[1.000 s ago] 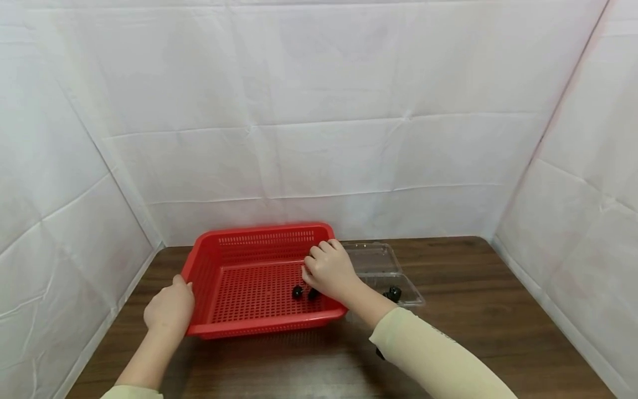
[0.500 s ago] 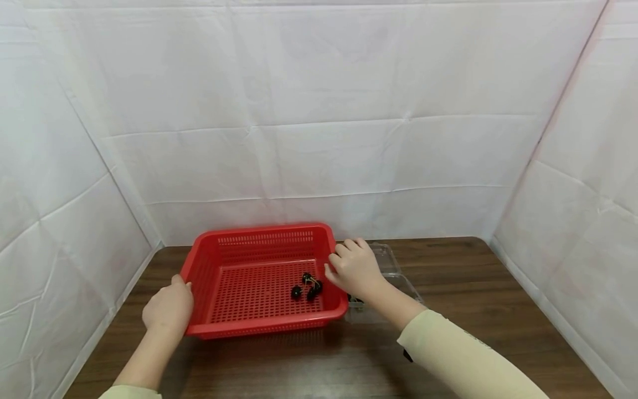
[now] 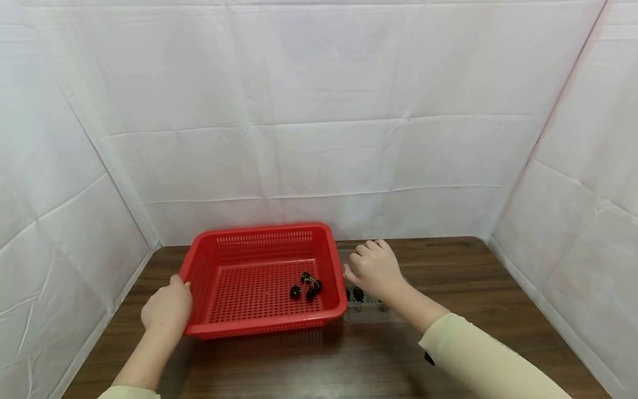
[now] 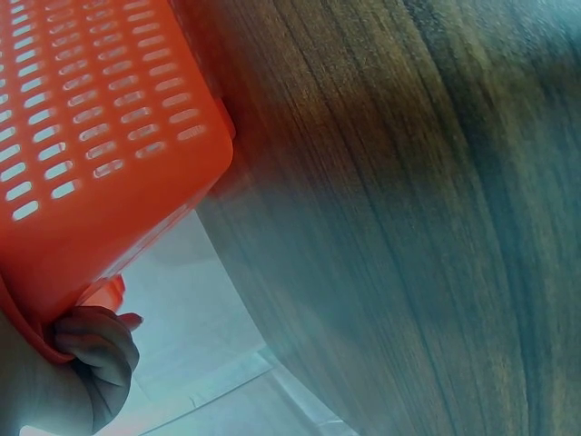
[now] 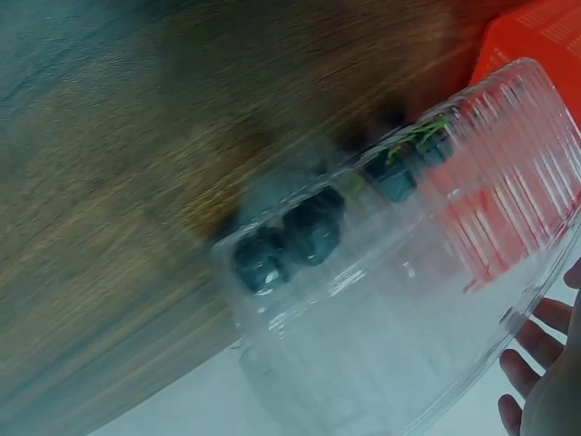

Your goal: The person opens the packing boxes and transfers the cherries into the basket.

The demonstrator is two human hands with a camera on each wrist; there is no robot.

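Note:
A red perforated plastic basket (image 3: 264, 322) stands on the table, its left rim gripped by my left hand (image 3: 166, 307). From below, the left wrist view has my fingers (image 4: 102, 350) curled round that rim. Several dark, glossy cherries (image 3: 311, 293) with thin stems lie on the basket floor, toward its right side. My right hand (image 3: 374, 270) hovers just right of the basket over a clear plastic clamshell box (image 5: 363, 331). More cherries (image 5: 313, 234) sit in the box. In the right wrist view the fingers (image 5: 522, 372) are loosely spread beside the box's edge, holding nothing.
The dark wooden table (image 3: 473, 310) extends to the right and in front of the basket. White sheeting (image 3: 319, 138) hangs behind the table and along both sides. The box stands close against the basket's right side.
My right hand has drawn back to the right, from inside the basket to over the clear box, uncovering more cherries in the basket. My left hand has stayed on the rim.

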